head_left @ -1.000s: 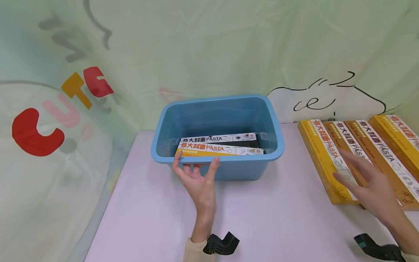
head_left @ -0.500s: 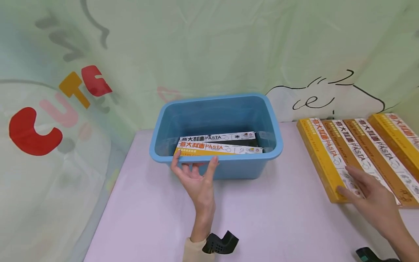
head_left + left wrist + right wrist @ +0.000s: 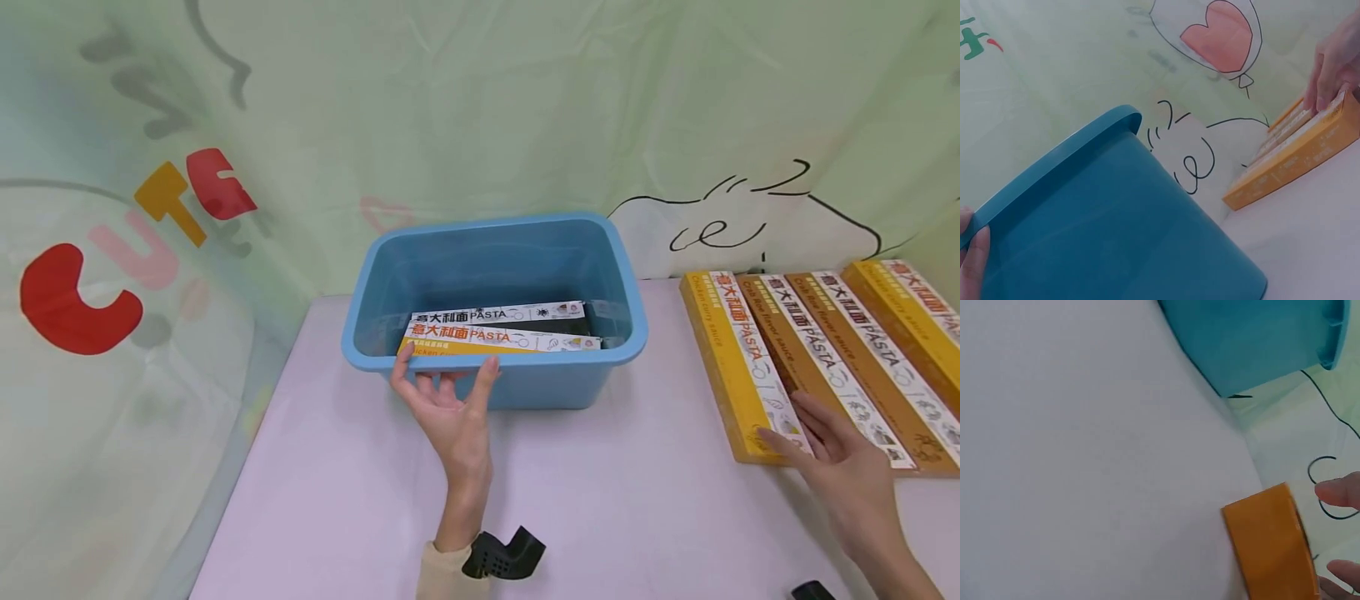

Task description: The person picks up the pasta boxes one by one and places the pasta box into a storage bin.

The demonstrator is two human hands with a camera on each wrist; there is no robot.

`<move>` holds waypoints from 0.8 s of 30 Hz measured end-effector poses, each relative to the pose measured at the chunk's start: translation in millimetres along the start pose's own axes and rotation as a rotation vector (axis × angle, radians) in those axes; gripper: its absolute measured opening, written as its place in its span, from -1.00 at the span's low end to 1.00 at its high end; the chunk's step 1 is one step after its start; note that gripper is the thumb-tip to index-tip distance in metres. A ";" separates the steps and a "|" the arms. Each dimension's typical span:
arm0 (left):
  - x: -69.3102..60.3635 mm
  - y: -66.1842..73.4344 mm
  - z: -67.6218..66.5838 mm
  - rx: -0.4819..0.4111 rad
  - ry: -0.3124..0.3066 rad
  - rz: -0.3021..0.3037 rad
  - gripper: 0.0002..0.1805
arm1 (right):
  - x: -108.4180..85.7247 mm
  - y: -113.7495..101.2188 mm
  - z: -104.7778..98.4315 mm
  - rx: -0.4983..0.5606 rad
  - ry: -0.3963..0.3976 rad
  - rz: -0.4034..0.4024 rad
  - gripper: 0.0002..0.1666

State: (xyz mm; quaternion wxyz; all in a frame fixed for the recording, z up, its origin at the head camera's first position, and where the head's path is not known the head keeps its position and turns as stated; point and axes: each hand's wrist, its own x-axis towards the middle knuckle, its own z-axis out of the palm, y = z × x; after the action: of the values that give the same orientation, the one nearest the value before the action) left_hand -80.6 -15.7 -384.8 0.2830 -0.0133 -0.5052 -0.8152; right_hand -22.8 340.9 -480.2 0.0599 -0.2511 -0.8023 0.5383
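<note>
A blue plastic bin [image 3: 495, 387] stands at the middle of the table, with a yellow pasta box [image 3: 480, 337] and a dark pasta box [image 3: 510, 315] inside. My left hand [image 3: 453, 433] grips the bin's front rim. At the right, my right hand [image 3: 847, 475] holds the near end of the leftmost yellow pasta box [image 3: 720, 367], with the thumb on top and fingers at its right edge. In the left wrist view, the right hand [image 3: 1335, 69] is over that box [image 3: 1291, 162]. The right wrist view shows an orange-yellow box end [image 3: 1269, 544] beside partly visible fingers [image 3: 1341, 490].
Two brown pasta boxes [image 3: 817, 358] [image 3: 877, 350] and another yellow one [image 3: 911, 308] lie to the right of the held box. A printed green cloth [image 3: 487, 108] hangs behind the pale table [image 3: 600, 500].
My right hand has come down onto the leftmost yellow box and taken hold of it. The box's near end has shifted left, widening the gap to the brown box. The left hand stays at the rim.
</note>
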 end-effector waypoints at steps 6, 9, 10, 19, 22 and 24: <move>-0.4 -0.1 -0.7 -0.006 -0.002 -0.001 -0.02 | -7.9 -4.0 11.7 -0.168 -0.024 -0.047 0.25; 0.2 -0.5 -1.0 -0.010 -0.003 0.001 -0.03 | -8.7 -7.0 18.1 -0.221 -0.007 -0.068 0.32; 0.5 -0.5 -0.8 -0.014 -0.004 0.003 -0.03 | -8.3 -8.4 20.5 -0.234 0.001 -0.068 0.35; 1.5 0.4 0.3 -0.005 0.001 0.003 -0.01 | 0.1 -16.1 30.7 -0.322 0.040 -0.060 0.46; 1.0 0.5 0.2 -0.011 0.001 0.004 -0.01 | -0.3 -16.0 31.2 -0.321 0.036 -0.063 0.40; 0.3 0.4 -0.1 -0.014 0.001 0.001 -0.01 | -0.9 -15.4 31.8 -0.313 0.045 -0.049 0.33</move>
State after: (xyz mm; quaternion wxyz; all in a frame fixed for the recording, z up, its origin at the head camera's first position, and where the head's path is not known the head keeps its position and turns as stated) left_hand -80.7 -16.1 -384.4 0.2834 -0.0148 -0.4994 -0.8185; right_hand -38.9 309.5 -479.4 0.0509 -0.2497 -0.8806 0.3995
